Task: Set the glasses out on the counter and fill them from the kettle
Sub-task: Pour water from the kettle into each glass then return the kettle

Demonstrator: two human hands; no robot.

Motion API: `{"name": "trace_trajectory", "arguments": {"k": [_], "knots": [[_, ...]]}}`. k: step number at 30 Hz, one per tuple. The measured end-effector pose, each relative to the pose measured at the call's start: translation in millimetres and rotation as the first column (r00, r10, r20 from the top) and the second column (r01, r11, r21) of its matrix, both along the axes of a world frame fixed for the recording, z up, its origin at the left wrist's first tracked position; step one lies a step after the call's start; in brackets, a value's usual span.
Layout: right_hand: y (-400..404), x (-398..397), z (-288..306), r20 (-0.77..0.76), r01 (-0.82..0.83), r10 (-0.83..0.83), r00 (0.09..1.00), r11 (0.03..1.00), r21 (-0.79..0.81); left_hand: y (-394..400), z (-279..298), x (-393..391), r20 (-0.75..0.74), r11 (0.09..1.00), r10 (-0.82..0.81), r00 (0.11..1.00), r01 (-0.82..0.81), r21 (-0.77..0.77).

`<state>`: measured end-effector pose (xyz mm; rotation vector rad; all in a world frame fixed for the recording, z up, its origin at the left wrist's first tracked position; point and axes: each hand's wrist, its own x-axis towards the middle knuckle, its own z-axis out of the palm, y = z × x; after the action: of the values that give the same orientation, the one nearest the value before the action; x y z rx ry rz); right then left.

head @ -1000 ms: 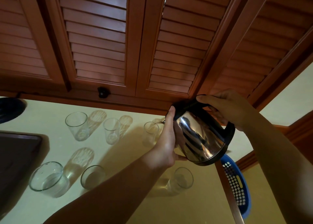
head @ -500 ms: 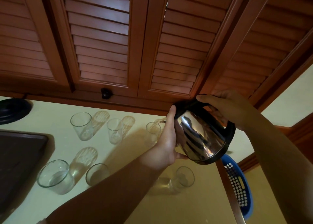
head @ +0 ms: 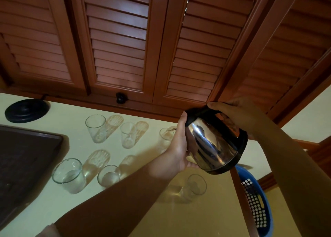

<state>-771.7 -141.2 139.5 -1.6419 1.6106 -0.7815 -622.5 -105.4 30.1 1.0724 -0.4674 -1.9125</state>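
Note:
A shiny steel kettle (head: 213,143) with a black handle and base hangs tilted to the left over the pale counter (head: 71,111). My right hand (head: 238,115) grips its handle from above. My left hand (head: 177,147) lies flat against the kettle's side, fingers straight. The spout is hidden behind my left hand, just above the back right glass (head: 165,134), which is partly covered. Several clear glasses stand upright in two rows: back left (head: 95,128), back middle (head: 128,134), front left (head: 69,175), front middle (head: 108,175), front right (head: 194,185).
A dark brown tray (head: 26,156) lies at the left. The black round kettle base (head: 26,110) sits at the back left. Brown louvred doors (head: 118,45) rise behind the counter. A blue perforated basket (head: 256,201) stands below the counter's right edge.
The view has shifted left, bringing the kettle base into sight. Kettle and both hands keep the same tilted pose over the back right glass.

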Motion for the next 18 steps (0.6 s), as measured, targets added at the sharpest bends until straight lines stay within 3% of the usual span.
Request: {"name": "trace_trajectory", "arguments": {"k": [13, 18], "knots": [[12.6, -18.5, -13.7, 0.142, -0.002, 0.007, 0.99, 0.999, -0.04, 17.7, 27.3, -6.4, 0.181, 0.999, 0.0, 0.983, 0.007, -0.036], [20.6, -21.1, -14.1, 0.205, 0.017, 0.0, 0.979, 0.996, -0.083, 21.9, 28.0, -7.9, 0.229, 0.993, 0.037, 0.973, -0.01, -0.12]]}}
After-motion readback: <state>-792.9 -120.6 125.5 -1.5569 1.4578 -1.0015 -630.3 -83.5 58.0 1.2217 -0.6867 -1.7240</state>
